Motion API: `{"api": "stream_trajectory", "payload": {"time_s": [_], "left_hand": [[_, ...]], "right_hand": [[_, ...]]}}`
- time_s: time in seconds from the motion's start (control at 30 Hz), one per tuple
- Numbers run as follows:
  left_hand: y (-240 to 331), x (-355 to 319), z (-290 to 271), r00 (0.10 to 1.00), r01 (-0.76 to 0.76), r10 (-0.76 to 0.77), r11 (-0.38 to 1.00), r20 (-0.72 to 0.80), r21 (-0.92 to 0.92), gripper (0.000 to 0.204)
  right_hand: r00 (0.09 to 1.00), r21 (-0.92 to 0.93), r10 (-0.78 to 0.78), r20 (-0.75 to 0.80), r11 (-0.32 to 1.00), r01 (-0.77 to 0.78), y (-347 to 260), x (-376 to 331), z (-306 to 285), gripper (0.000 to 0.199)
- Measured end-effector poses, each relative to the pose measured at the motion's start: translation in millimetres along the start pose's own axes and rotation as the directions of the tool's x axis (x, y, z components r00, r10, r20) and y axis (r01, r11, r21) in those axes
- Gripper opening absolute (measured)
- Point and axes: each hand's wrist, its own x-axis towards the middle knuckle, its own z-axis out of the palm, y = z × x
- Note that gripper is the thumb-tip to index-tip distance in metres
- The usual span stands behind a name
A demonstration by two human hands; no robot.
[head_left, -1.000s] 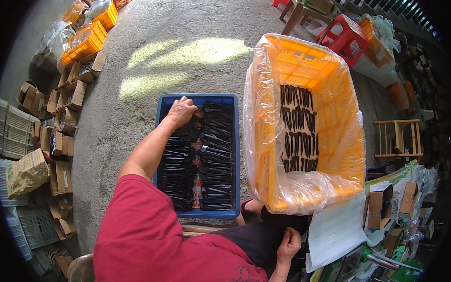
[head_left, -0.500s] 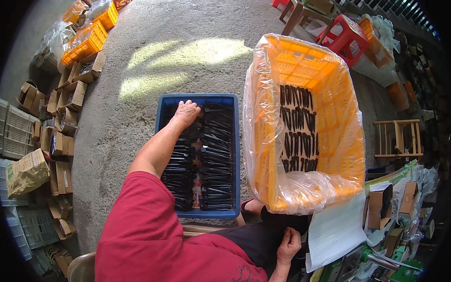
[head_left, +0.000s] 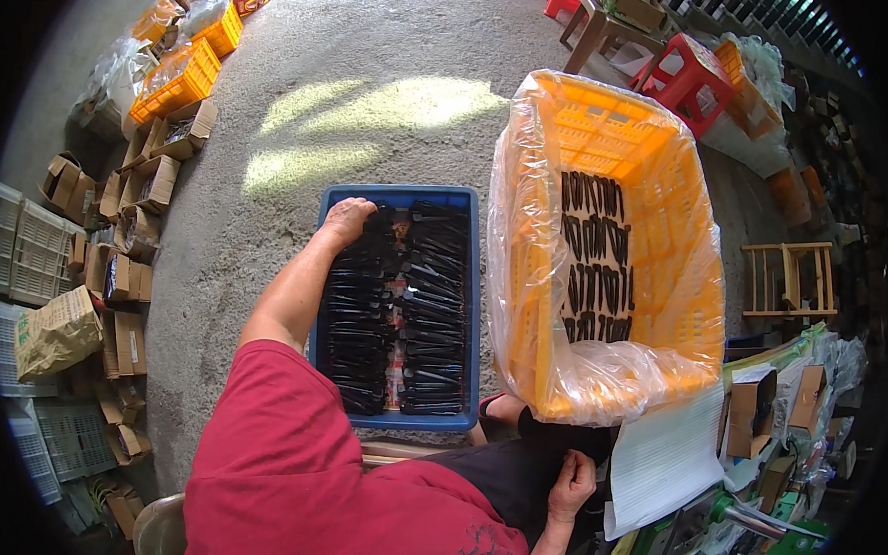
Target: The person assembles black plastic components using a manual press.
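Note:
In front of me on the floor lies a blue tray (head_left: 476, 318) with two columns of long, thin black pieces (head_left: 435, 321), packed close together. At the tray's far left corner, my left hand (head_left: 351, 220) is over the left column. Its fingers are bent together against the black pieces there; their tips are partly hidden. Near my lap, beside the orange crate's near edge, my right hand (head_left: 573, 486) is curled closed, with nothing visible in it. To the right, a plastic-lined orange crate (head_left: 673, 217) holds rows of black pieces (head_left: 598, 258) on a pale base.
Cardboard boxes (head_left: 121, 276) and grey crates (head_left: 34, 253) line the left side. A white foam sheet (head_left: 664, 461) lies below the orange crate, beside a green metal machine (head_left: 797, 544). Farther right are a wooden rack (head_left: 788, 280) and a red stool (head_left: 690, 86).
My left hand has shifted slightly left and toward me along the tray's far end, its fingers now at the left column. The right hand stays curled. The whole view has shifted a little.

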Motion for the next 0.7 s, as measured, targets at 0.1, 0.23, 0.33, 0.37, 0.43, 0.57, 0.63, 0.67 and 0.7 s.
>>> {"api": "stream_trajectory", "payload": {"time_s": [0.1,0.23,0.33,0.37,0.43,0.57,0.63,0.67,0.7], "left_hand": [[-3.3,-4.0,4.7,0.998,0.066,-0.066,0.997,0.009,0.050,0.022],[-4.2,-6.3,7.3,0.996,0.082,-0.084,0.991,0.015,0.104,0.022],[-0.5,-6.0,6.8,0.995,0.097,-0.099,0.984,0.011,0.147,0.017],[-0.8,-5.9,8.1,0.995,0.093,-0.098,0.979,0.016,0.181,0.015],[-2.6,-6.2,11.9,0.995,0.090,-0.097,0.972,0.021,0.217,0.013],[-3.5,-8.0,15.4,0.991,0.133,-0.133,0.972,-0.010,0.195,0.020],[-0.1,-8.7,13.3,0.991,0.133,-0.130,0.974,-0.032,0.181,0.021],[1.5,-8.9,12.5,0.991,0.131,-0.127,0.977,-0.033,0.167,0.021],[3.1,-9.2,11.9,0.992,0.127,-0.123,0.980,-0.034,0.152,0.022]], "right_hand": [[1.000,-0.001,0.011,0.004,1.000,-0.011,1.5,-1.3,-0.1,0.010],[1.000,0.002,0.022,0.002,1.000,-0.022,1.0,-1.2,0.4,0.011],[1.000,-0.004,0.011,0.004,1.000,-0.011,0.5,-0.6,0.0,0.011],[1.000,-0.003,0.011,0.004,1.000,-0.011,0.1,-0.4,-0.2,0.011],[1.000,0.000,0.008,0.009,1.000,-0.008,-1.0,0.0,-0.2,0.012],[1.000,0.005,0.007,0.003,1.000,-0.007,-2.5,0.0,-0.6,0.012],[1.000,0.016,0.015,-0.001,1.000,-0.015,-3.6,0.1,-1.2,0.012],[1.000,0.012,0.016,-0.007,1.000,-0.016,-4.5,0.3,-1.6,0.012],[0.999,0.020,0.034,0.001,0.999,-0.034,-5.4,0.3,-2.0,0.010]]}}
